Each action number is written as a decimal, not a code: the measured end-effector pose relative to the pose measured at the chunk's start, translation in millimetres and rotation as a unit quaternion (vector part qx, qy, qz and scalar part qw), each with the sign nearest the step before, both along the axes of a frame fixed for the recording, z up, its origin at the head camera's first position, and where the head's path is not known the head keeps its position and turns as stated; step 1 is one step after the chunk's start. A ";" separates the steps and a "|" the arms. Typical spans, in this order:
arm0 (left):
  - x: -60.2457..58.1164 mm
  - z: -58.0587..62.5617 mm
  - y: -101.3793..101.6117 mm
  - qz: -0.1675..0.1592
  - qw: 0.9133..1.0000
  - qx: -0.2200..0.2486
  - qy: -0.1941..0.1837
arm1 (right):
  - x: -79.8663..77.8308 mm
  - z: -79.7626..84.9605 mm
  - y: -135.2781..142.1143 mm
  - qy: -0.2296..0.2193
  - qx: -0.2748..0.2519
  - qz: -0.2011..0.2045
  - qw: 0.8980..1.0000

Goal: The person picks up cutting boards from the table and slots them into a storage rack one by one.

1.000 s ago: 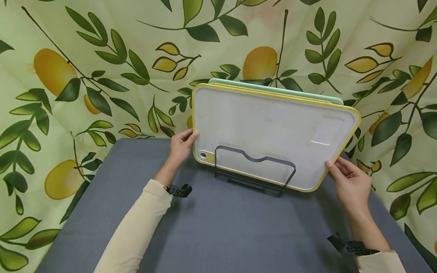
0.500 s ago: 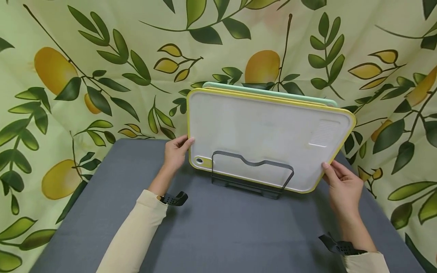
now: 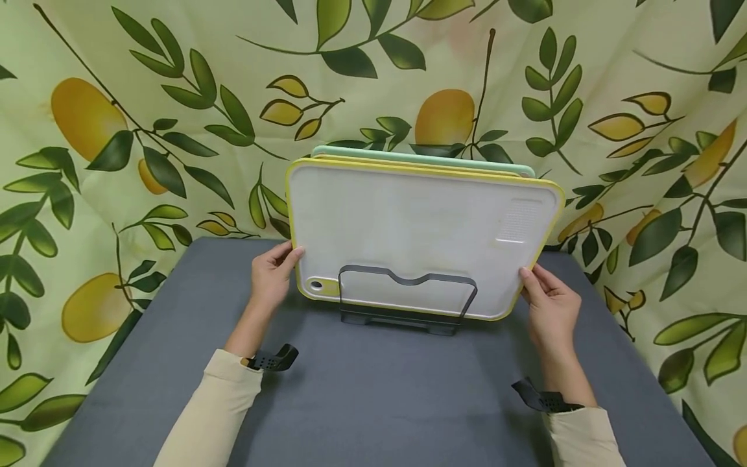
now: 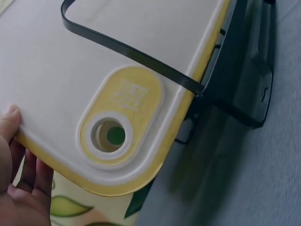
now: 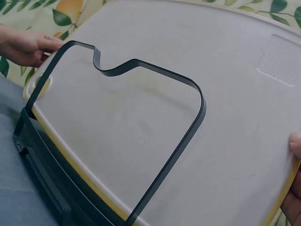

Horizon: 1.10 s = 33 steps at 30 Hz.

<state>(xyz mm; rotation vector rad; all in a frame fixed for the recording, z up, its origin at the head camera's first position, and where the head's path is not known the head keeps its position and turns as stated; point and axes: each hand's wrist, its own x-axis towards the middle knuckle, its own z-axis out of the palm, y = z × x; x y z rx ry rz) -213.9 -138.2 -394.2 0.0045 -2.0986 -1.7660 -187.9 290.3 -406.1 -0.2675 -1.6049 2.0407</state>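
Observation:
A white cutting board (image 3: 403, 220) with a yellow rim stands on its long edge in a dark metal rack (image 3: 403, 318), behind the rack's front wire loop. My left hand (image 3: 271, 275) pinches the board's left edge, thumb on the front face and fingers behind. On the opposite edge my right hand (image 3: 551, 305) grips it the same way. The left wrist view shows the yellow corner patch (image 4: 131, 99) with its round hole, beside the rack's wire. Behind the white board, the top edge of a mint-green board (image 3: 426, 161) sticks up. The lower part of that board is hidden.
The rack stands on a table with a grey-blue cloth (image 3: 385, 395). A curtain (image 3: 362, 84) printed with leaves and yellow fruit hangs close behind and along both sides. Black straps (image 3: 274, 358) sit on both wrists.
The boards and rack have shifted left in the head view and sit less slanted, turned to face me more squarely. Both hands have moved along with them, keeping their hold on the edges.

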 end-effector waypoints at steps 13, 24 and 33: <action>12.9 -2.9 -33.0 0.056 0.998 0.015 0.017 | -25.6 1.0 -34.7 -0.009 0.047 0.040 0.998; -1.2 1.5 -35.8 0.052 0.998 0.020 0.025 | -44.2 3.1 -36.3 0.013 0.075 0.056 0.995; -16.6 -7.7 -39.7 0.060 0.998 -0.001 -0.004 | -44.5 12.0 -39.1 -0.002 0.077 0.055 0.995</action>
